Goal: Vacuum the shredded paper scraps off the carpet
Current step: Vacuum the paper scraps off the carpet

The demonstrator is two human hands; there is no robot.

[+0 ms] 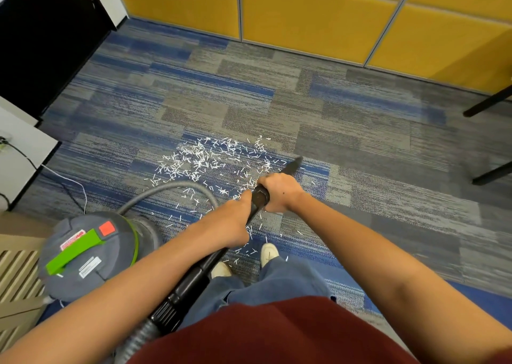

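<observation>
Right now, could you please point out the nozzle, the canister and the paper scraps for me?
nozzle (pixel 292 166): head view, on its black tapered tip.
canister (pixel 116 252): head view, on its grey lid.
scraps (pixel 205 160): head view, on the densest patch.

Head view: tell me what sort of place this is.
Probably an office: striped blue-grey carpet tiles, yellow padded partition panels in metal frames along the far edge, and black furniture legs at the right.
</observation>
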